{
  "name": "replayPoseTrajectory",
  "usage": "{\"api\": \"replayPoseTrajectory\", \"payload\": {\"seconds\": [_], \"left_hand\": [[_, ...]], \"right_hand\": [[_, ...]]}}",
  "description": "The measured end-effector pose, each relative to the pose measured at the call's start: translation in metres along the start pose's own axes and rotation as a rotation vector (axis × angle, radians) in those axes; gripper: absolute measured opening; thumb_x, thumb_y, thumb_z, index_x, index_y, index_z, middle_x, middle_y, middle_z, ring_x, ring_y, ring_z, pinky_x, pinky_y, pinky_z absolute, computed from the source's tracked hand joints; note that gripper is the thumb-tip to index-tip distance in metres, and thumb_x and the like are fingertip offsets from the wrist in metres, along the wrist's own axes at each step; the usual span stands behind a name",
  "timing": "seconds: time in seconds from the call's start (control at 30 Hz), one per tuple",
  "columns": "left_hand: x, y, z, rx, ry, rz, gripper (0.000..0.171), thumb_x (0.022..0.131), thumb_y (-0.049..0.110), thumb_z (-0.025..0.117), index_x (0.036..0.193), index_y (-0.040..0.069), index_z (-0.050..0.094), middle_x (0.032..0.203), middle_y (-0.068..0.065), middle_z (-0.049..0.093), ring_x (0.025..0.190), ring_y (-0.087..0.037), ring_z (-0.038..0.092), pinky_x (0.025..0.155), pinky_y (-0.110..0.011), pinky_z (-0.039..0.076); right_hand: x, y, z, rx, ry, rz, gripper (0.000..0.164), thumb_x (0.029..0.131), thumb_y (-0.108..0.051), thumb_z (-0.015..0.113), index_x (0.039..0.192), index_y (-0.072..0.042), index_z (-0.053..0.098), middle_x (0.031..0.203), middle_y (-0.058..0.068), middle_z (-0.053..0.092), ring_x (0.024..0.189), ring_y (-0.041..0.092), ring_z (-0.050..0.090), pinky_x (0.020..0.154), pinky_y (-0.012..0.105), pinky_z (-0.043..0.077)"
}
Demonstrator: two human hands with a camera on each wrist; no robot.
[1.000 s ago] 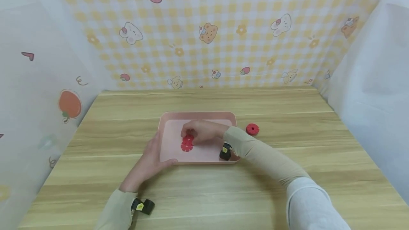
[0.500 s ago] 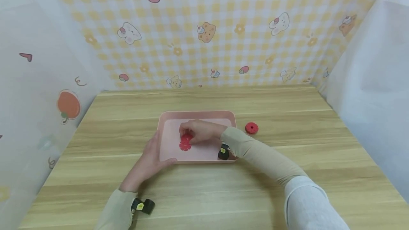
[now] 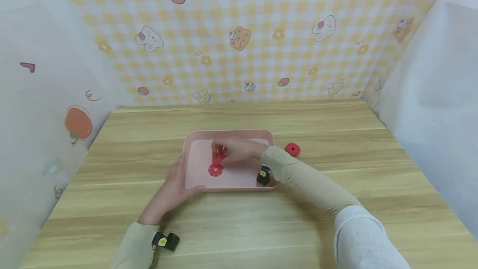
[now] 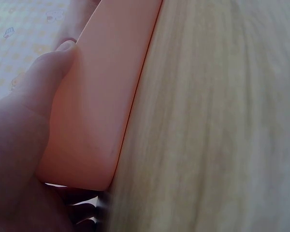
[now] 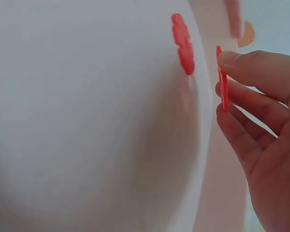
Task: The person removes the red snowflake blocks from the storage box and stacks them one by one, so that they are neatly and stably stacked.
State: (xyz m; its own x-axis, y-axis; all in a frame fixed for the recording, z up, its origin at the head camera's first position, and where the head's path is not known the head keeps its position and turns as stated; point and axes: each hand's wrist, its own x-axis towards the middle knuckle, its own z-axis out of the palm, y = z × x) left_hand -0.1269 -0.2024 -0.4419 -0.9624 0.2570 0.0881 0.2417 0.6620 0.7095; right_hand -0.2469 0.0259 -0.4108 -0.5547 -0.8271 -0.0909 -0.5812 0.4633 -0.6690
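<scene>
Over the pink tray (image 3: pixel 239 179), my right hand (image 3: pixel 237 149) pinches a red notched disc (image 5: pixel 223 82) between thumb and fingertips. In the right wrist view this disc is seen edge-on, apart from the tray floor. A second red notched disc (image 3: pixel 215 170) lies flat in the tray, just in front of the held one in the head view. My left hand (image 3: pixel 175 186) grips the tray's near left corner. Its thumb (image 4: pixel 63 53) lies along the front rim, and the other fingers reach round the left side, partly hidden behind the corner in the left wrist view.
On the wooden table (image 3: pixel 317 219), right of the tray, sits a thick red notched piece (image 3: pixel 293 149) with a dark centre hole, close to the right sleeve (image 3: pixel 310 177). A yellow checked cloth (image 3: pixel 239 65) stands behind the table, with white sheets (image 3: pixel 429 94) at the sides.
My right hand has risen slightly with the red disc, which now overlaps the lying disc less. The left hand stays on the tray corner. The head view has shifted a little.
</scene>
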Motion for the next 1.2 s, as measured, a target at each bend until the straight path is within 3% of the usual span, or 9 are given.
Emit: {"api": "replayPoseTrajectory", "payload": {"seconds": [0.5,0.93,1.2], "left_hand": [[0.002,-0.001,0.002,-0.019,0.005,0.013,0.12,0.07,0.041,0.083,0.153,0.007,0.003,0.149,-0.021,0.027,0.128,-0.038,0.034,0.103,-0.062,0.036],[0.0,0.003,0.001,0.039,-0.024,-0.026,0.119,0.073,0.041,0.081,0.151,-0.001,0.002,0.149,-0.028,0.023,0.129,-0.044,0.032,0.103,-0.064,0.034],[0.0,0.0,0.001,0.052,-0.029,-0.024,0.12,0.074,0.041,0.08,0.151,-0.002,-0.001,0.151,-0.031,0.018,0.132,-0.047,0.028,0.105,-0.066,0.03]], "right_hand": [[-0.023,-0.004,-0.028,-0.034,0.016,0.039,0.033,0.084,-0.015,0.073,0.113,-0.018,0.056,0.103,-0.011,0.063,0.102,0.009,0.057,0.093,0.026,0.049],[-0.058,0.01,-0.043,-0.061,0.139,0.002,0.032,0.081,-0.01,0.076,0.106,-0.012,0.056,0.104,-0.004,0.065,0.099,0.011,0.061,0.09,0.024,0.051],[-0.086,0.021,-0.054,-0.036,0.225,0.073,0.027,0.081,-0.008,0.076,0.099,-0.011,0.055,0.106,-0.002,0.067,0.1,0.014,0.061,0.091,0.03,0.052]]}}
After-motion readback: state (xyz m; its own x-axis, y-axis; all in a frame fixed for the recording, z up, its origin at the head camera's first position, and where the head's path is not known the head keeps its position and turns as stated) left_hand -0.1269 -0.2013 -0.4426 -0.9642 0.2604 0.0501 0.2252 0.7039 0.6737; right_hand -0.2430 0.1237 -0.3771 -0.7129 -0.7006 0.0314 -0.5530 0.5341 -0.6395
